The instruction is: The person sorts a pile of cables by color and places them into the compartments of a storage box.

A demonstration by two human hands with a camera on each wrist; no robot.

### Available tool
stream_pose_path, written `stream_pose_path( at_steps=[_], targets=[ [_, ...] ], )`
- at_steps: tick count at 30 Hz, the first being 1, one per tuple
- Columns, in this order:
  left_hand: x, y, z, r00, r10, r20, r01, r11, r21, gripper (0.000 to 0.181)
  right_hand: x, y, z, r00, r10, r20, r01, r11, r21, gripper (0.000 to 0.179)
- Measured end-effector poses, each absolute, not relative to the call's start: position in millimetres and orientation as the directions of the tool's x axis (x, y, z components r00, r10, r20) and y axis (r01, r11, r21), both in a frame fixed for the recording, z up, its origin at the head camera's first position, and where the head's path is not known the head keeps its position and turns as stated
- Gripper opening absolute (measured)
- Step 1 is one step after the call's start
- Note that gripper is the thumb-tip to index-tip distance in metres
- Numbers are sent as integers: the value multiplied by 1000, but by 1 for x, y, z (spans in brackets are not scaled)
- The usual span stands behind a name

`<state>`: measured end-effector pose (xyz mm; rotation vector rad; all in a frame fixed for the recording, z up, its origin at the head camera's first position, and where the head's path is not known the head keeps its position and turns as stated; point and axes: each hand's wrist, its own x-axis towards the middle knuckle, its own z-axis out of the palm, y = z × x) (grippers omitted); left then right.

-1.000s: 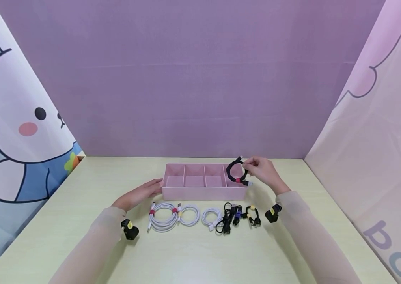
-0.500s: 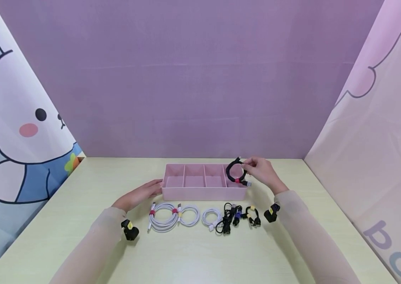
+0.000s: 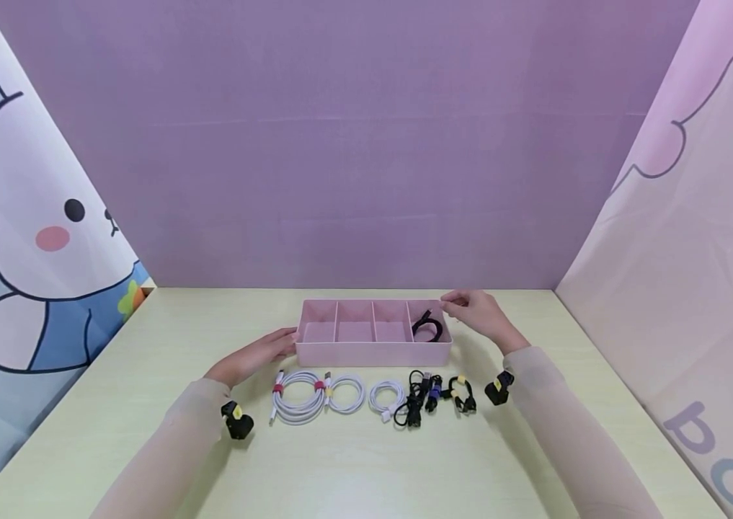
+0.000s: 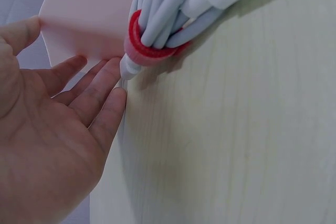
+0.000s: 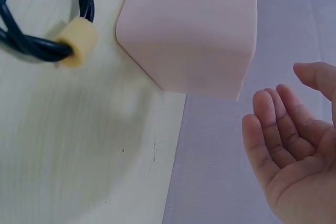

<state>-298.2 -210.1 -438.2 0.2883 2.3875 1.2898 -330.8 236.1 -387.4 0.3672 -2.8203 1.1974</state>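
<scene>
Head view: we see a pink box (image 3: 372, 354) with four compartments in a row, standing toward the far side of the pale surface (image 3: 340, 468). A looped black cable (image 3: 425, 319) lies in the rightmost compartment, one end pointing up and away. The right hand (image 3: 481, 311) is by the far right corner of the box; from the right wrist we find its grip apart, the thumb well away from the loosely bent fingers. The left hand (image 3: 256, 355) is at the box's left end, and from the left wrist we see its grip apart too, fingers extended and spread, with fingertips against the pink end wall.

Just near of the box, we count a row of bundled cables on the surface. From left to right they are a large white coil (image 3: 301, 417) with red ties, a smaller white coil (image 3: 345, 410) with a yellow tie, a plain white loop (image 3: 375, 396), a black bundle (image 3: 414, 407), a purple-tied dark cable (image 3: 434, 391) and a black cable with yellow ties (image 3: 468, 406). Behind the surface we have a purple backdrop (image 3: 366, 144), and on the left a sheet (image 3: 42, 166) printed with a cartoon figure
</scene>
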Motion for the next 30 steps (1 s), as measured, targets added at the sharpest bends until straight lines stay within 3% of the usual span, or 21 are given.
stream_pose_path(
  at_steps=[30],
  targets=[
    [-299,-210,-440,-901,361,-240,-11,534,845,69,-317,245,-392,-944,-283,168,-321,679,-660,34]
  ],
)
